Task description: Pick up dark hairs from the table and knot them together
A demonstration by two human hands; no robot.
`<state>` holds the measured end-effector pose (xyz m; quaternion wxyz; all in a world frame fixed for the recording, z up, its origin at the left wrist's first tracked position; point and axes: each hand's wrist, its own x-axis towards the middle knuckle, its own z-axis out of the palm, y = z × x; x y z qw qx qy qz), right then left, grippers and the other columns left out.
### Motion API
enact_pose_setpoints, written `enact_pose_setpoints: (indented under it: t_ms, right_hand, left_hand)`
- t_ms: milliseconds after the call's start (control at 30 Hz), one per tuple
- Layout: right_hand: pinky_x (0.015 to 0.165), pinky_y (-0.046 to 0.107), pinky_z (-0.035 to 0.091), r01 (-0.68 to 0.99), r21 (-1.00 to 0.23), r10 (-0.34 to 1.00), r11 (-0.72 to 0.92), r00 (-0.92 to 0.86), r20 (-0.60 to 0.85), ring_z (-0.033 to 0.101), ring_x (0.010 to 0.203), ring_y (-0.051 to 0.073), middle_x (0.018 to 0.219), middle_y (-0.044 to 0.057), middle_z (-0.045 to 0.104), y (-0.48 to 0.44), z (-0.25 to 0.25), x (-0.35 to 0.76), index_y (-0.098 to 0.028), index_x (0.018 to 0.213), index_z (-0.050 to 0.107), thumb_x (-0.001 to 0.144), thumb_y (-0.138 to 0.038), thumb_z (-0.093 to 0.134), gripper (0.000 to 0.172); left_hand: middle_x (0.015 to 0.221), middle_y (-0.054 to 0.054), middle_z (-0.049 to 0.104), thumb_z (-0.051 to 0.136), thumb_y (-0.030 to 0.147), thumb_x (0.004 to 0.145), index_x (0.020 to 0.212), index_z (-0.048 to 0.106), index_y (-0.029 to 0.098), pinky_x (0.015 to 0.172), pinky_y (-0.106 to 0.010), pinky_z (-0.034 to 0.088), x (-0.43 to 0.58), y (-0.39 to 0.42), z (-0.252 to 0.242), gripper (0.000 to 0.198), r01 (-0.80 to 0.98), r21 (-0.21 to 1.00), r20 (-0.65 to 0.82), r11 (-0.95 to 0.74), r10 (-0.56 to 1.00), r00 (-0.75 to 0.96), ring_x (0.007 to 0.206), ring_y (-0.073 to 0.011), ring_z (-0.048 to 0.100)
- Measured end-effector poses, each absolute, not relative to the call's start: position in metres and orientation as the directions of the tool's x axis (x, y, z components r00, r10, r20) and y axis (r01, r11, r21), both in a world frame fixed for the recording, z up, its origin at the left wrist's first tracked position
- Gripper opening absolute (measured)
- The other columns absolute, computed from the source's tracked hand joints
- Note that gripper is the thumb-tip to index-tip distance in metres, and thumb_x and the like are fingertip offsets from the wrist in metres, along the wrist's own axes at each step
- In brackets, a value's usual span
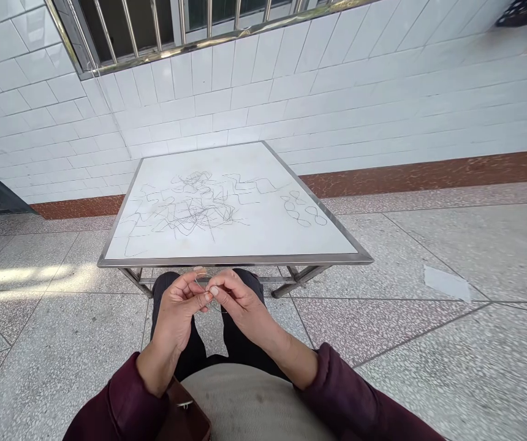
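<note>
My left hand [178, 309] and my right hand [236, 303] meet over my lap, just in front of the table's near edge. Both pinch a thin piece of wire [201, 280] between thumb and fingertips; a small loop of it shows above the fingers. On the white tabletop [254, 236] lies a tangled heap of thin bent wires [190, 205] at the centre left. A short chain of looped wire [304, 209] lies apart at the right side of the top.
The low table has a metal rim [227, 261] and crossed metal legs [298, 278]. A white tiled wall [337, 92] with a barred window [162, 24] stands behind it. A paper scrap [447, 283] lies on the terrazzo floor at right.
</note>
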<state>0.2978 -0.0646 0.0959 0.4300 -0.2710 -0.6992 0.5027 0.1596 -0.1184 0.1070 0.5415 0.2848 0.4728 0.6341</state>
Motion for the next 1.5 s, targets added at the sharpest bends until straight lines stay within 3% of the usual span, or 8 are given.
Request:
enact_pose_setpoints:
  t_ms: [167, 367, 667, 867, 1033, 1267, 1500]
  right_hand:
    - [0.073, 0.033, 0.044, -0.083, -0.956, 0.831, 0.281, -0.477, 0.286, 0.051, 0.08, 0.018, 0.085, 0.002, 0.053, -0.066, 0.093, 0.298, -0.025, 0.086, 0.064, 0.092, -0.039, 0.058, 0.017]
    - [0.06, 0.028, 0.041, -0.115, -0.987, 0.82, 0.116, -0.549, 0.16, 0.047, 0.066, 0.013, 0.086, 0.001, 0.054, -0.069, 0.098, 0.299, -0.024, 0.089, 0.064, 0.092, -0.042, 0.058, 0.019]
    - [0.059, 0.027, 0.041, -0.119, -0.992, 0.783, 0.051, -0.612, 0.114, 0.045, 0.065, 0.012, 0.085, 0.001, 0.051, -0.069, 0.101, 0.299, -0.025, 0.087, 0.069, 0.09, -0.047, 0.06, 0.024]
    - [0.069, 0.028, 0.045, -0.141, -0.989, 0.795, -0.042, -0.605, 0.052, 0.05, 0.072, 0.015, 0.081, 0.0, 0.059, -0.07, 0.102, 0.299, -0.023, 0.093, 0.067, 0.088, -0.046, 0.062, 0.024]
    - [0.074, 0.031, 0.047, -0.096, -0.995, 0.818, -0.003, -0.573, 0.053, 0.053, 0.077, 0.016, 0.084, 0.002, 0.061, -0.07, 0.104, 0.3, -0.022, 0.089, 0.067, 0.09, -0.044, 0.059, 0.023]
    - [0.064, 0.03, 0.045, -0.009, -0.977, 0.847, 0.215, -0.495, 0.191, 0.053, 0.071, 0.017, 0.081, 0.002, 0.06, -0.067, 0.097, 0.301, -0.025, 0.09, 0.067, 0.091, -0.036, 0.057, 0.015]
    - [0.054, 0.027, 0.044, -0.077, -0.992, 0.873, 0.103, -0.471, 0.128, 0.049, 0.056, 0.011, 0.074, -0.002, 0.056, -0.067, 0.097, 0.299, -0.023, 0.088, 0.065, 0.09, -0.037, 0.058, 0.016]
  left_hand:
    - [0.065, 0.005, 0.055, 0.086, 0.021, 0.063, 0.106, 0.073, 0.02, 0.051, -0.017, 0.039, 0.156, -0.119, 0.105, 0.045, -0.378, 0.924, -0.14, 0.048, 0.965, -0.221, 0.058, -0.0065, 0.048]
    - [0.064, 0.004, 0.058, 0.084, 0.02, 0.066, 0.112, 0.073, 0.022, 0.053, -0.018, 0.037, 0.15, -0.121, 0.106, 0.047, -0.333, 0.941, -0.115, 0.051, 0.978, -0.175, 0.06, -0.0079, 0.05]
    - [0.067, 0.002, 0.063, 0.086, 0.019, 0.063, 0.11, 0.074, 0.023, 0.06, -0.022, 0.042, 0.149, -0.125, 0.109, 0.049, -0.39, 0.918, -0.117, 0.07, 0.988, -0.098, 0.061, -0.0097, 0.054]
    - [0.065, 0.003, 0.062, 0.085, 0.019, 0.064, 0.109, 0.074, 0.024, 0.067, -0.025, 0.044, 0.149, -0.127, 0.11, 0.047, -0.341, 0.938, -0.116, 0.061, 0.983, -0.143, 0.063, -0.0103, 0.055]
    - [0.066, 0.003, 0.062, 0.084, 0.018, 0.066, 0.119, 0.069, 0.025, 0.072, -0.027, 0.044, 0.149, -0.13, 0.109, 0.055, -0.289, 0.955, -0.113, 0.069, 0.984, -0.138, 0.066, -0.0118, 0.057]
    - [0.064, 0.004, 0.061, 0.085, 0.018, 0.063, 0.118, 0.069, 0.023, 0.063, -0.024, 0.041, 0.149, -0.134, 0.107, 0.058, -0.303, 0.946, -0.151, 0.114, 0.983, -0.102, 0.061, -0.0106, 0.053]
    - [0.064, 0.003, 0.064, 0.086, 0.022, 0.063, 0.115, 0.069, 0.019, 0.062, -0.025, 0.044, 0.151, -0.132, 0.109, 0.054, -0.269, 0.955, -0.168, 0.123, 0.974, -0.15, 0.058, -0.0101, 0.054]
